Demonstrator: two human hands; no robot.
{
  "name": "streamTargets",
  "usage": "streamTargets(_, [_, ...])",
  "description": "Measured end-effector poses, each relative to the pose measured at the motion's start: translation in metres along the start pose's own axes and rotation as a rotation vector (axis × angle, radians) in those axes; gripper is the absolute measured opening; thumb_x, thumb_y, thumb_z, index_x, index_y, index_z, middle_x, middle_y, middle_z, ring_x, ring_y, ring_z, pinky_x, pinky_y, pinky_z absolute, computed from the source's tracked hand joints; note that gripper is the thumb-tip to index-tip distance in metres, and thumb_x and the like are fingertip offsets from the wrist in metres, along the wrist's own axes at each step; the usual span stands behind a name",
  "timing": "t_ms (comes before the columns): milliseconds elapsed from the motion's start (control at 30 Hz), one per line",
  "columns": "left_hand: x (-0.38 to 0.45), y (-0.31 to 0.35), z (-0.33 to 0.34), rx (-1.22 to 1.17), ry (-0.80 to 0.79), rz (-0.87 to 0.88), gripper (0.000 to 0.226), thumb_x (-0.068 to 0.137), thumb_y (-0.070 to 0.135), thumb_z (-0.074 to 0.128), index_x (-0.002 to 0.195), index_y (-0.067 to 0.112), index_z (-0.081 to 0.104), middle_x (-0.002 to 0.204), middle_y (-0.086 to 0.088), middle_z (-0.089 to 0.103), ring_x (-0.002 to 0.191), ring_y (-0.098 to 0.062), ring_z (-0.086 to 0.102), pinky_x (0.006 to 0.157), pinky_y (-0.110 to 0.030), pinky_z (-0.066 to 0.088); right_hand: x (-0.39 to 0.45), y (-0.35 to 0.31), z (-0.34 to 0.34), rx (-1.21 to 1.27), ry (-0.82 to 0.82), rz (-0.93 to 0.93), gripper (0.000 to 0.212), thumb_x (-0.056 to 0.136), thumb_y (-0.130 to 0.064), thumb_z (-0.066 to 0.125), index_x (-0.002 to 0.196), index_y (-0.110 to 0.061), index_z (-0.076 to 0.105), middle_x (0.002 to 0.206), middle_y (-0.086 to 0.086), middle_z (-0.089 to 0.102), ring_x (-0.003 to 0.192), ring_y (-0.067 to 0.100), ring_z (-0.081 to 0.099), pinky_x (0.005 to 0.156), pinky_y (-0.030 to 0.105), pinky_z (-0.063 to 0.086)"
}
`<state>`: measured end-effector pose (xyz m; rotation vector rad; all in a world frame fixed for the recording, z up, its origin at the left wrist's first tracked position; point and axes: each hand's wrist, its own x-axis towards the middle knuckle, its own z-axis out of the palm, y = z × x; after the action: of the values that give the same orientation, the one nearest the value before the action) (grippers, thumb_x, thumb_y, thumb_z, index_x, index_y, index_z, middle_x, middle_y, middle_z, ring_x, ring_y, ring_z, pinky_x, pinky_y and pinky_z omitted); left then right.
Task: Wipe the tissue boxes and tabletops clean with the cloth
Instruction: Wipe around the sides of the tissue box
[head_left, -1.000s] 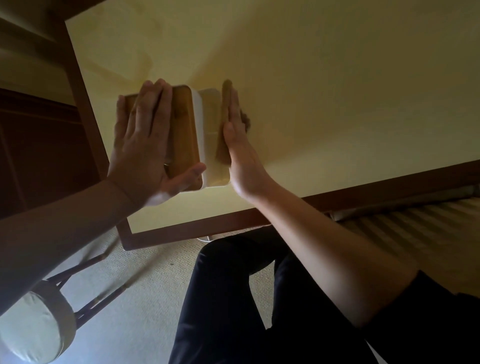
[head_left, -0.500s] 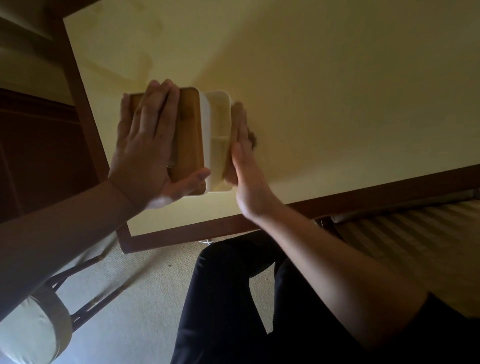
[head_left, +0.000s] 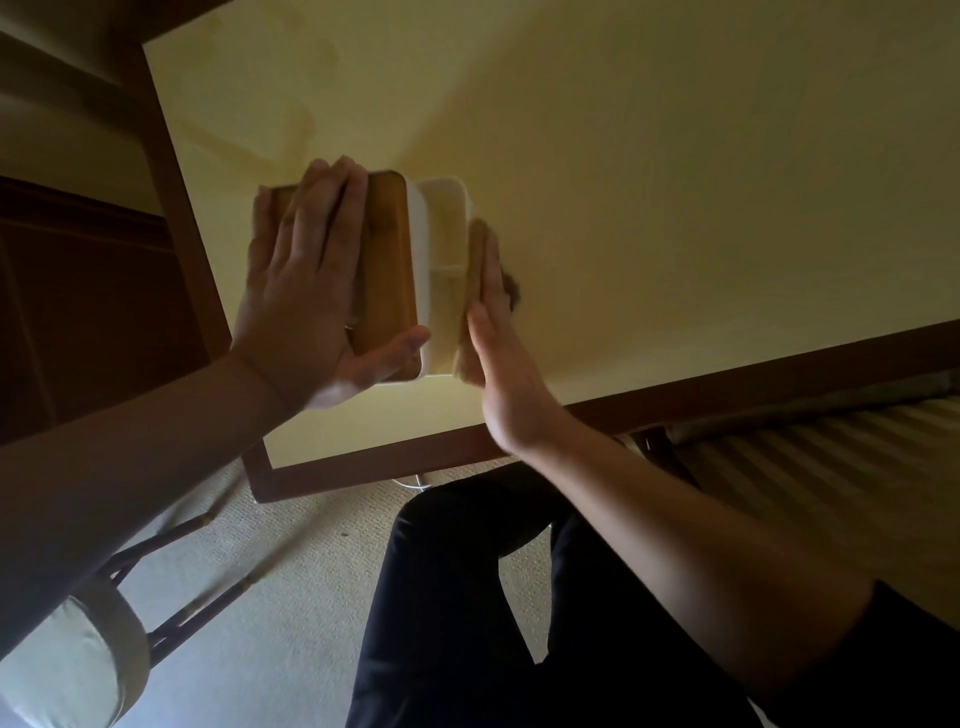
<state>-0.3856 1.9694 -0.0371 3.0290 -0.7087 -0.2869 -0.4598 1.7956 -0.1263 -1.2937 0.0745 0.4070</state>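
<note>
Bare tabletop (head_left: 675, 182) lies open right of the tissue box (head_left: 410, 270); the chair (head_left: 78, 670) stands well below.

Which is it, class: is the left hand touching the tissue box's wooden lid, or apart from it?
Touching. The head view shows the left hand lying flat on the wooden lid of the tissue box, its thumb against the near edge.
</note>
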Motion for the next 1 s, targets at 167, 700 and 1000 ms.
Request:
streamTargets(167, [0.0, 0.0, 0.0, 0.015, 0.013, 0.003, 0.121, 0.083, 0.084, 0.043, 0.163, -0.002, 0.012, 0.168, -0.022, 0.018, 0.159, -0.037, 0.013, 0.125, -0.065, 0.009, -0.02, 0.011, 0.007, 0.023, 0.003, 0.002, 0.061, 0.112, -0.045, 0.022, 0.166, -0.039, -0.006, 0.177, -0.006, -0.007, 0.164, 0.017, -0.004, 0.131, 0.059, 0.005])
streamTargets(700, [0.007, 0.048, -0.007, -0.282, 0.161, -0.484, 0.1, 0.083, 0.062, 0.056, 0.165, 0.019, 0.018, 0.174, -0.002, 0.004, 0.161, -0.023, -0.004, 0.125, -0.055, -0.012, 0.082, -0.026, -0.019, -0.081, 0.038, -0.031, 0.063, 0.11, -0.054, 0.021, 0.166, -0.039, -0.001, 0.177, -0.009, -0.001, 0.162, 0.007, -0.002, 0.133, 0.051, 0.001])
streamTargets(1000, [0.032, 0.065, 0.017, -0.325, 0.215, -1.053, 0.13, 0.079, 0.096, 0.027, 0.164, 0.003, -0.003, 0.173, -0.012, 0.007, 0.16, -0.026, -0.006, 0.128, -0.051, -0.011, 0.075, -0.029, -0.027, -0.074, -0.072, -0.056, 0.056, 0.113, -0.048, 0.022, 0.163, -0.044, -0.001, 0.177, -0.012, -0.005, 0.162, 0.008, -0.008, 0.132, 0.053, -0.003])
